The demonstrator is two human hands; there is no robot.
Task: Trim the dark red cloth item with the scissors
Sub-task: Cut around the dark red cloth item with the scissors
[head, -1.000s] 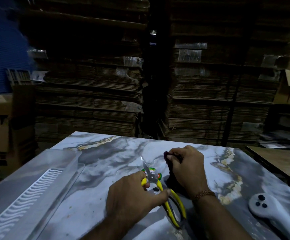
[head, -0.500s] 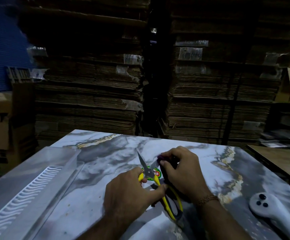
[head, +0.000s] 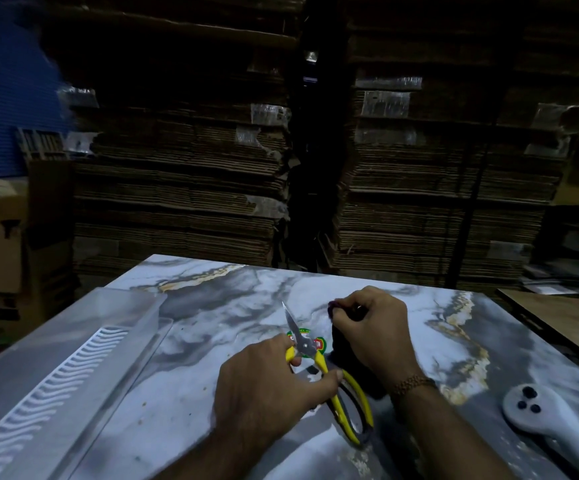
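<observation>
The left hand (head: 264, 386) is curled around the yellow handles of the scissors (head: 319, 362), thumb pressed against the near handle. The short metal blades point up and away from the person, tips together, just left of the right hand. The handle loops trail back toward the person, lying on or just above the bench; which, I cannot tell.

The right hand (head: 371, 327) is closed in a fist over the dark red cloth (head: 338, 341), pinching a small tuft of it at the top between thumb and forefinger. The rest of the cloth hangs dark below the fist and reaches down to the bench beside the scissor handles. A beaded bracelet (head: 412, 383) sits on the right wrist.

Both hands work over the middle of the marble-patterned bench (head: 212, 306). A red and green sticker (head: 310, 336) shows on the bench behind the scissor pivot. To the left lies a clear plastic tray (head: 73, 358) with a white wavy ridged strip. At the near right corner lies a white handheld device (head: 540, 414) with three dark buttons. Behind the bench rise tall stacks of flattened cardboard (head: 184, 174).
</observation>
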